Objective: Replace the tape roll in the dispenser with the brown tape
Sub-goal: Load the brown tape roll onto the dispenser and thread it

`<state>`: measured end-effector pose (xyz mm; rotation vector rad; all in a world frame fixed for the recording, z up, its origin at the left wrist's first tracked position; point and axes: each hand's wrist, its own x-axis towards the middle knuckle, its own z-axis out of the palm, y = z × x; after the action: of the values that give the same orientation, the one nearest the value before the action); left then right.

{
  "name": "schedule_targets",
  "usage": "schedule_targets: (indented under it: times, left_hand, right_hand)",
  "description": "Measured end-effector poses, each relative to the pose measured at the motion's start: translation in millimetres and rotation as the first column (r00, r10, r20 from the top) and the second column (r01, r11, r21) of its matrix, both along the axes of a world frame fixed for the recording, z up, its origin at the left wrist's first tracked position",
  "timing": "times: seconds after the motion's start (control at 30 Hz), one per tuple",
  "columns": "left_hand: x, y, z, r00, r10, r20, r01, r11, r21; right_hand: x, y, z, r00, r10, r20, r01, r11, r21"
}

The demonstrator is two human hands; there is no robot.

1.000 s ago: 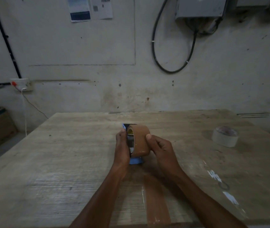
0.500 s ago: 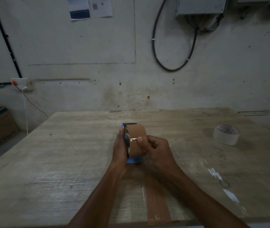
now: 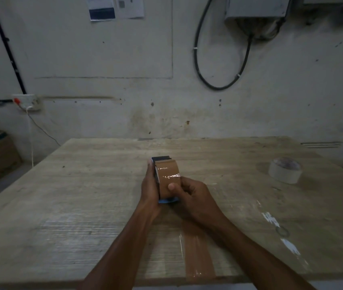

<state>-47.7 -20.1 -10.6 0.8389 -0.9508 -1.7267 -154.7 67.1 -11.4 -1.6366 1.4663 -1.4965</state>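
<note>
Brown tape roll (image 3: 168, 178) seated upright in the blue dispenser (image 3: 167, 200), held just above the middle of the wooden worktop (image 3: 82, 185). Left hand (image 3: 150, 188) wrapped around the dispenser's left side, grip closed on the frame. Right hand (image 3: 189, 193) curled against the roll's near face, thumb pressed flat on the brown surface, grip narrow and bearing on the roll; whether a loose tape end is pinched there cannot be told. Dark front part of the dispenser (image 3: 161, 159) visible beyond the roll's top edge.

White tape roll (image 3: 285, 170) lying flat on the worktop well apart to the right, presumably the roll taken out. Strip of brown tape (image 3: 198, 256) stuck along the near edge of the worktop.

Progress, judged from layout: swap largely done, with the old roll out and the brown one on the hub. Likely remaining: seating the roll fully, drawing the free end forward to the front part, setting the dispenser down. Threading not verifiable here.
</note>
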Motion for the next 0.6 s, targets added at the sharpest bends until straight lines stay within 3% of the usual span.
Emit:
schedule_targets:
  times: [0.2, 0.6]
  left_hand:
    - [0.4, 0.6, -0.5, 0.994, -0.105, -0.017, 0.104, 0.994, -0.025]
    - [-2.0, 1.7, -1.2, 0.994, -0.107, -0.015, 0.107, 0.994, -0.012]
  right_hand:
    - [0.1, 2.9, 0.0, 0.998, -0.053, -0.042, 0.052, 0.998, -0.025]
    - [0.6, 5.8, 0.7, 0.997, -0.073, -0.003, 0.073, 0.995, -0.065]
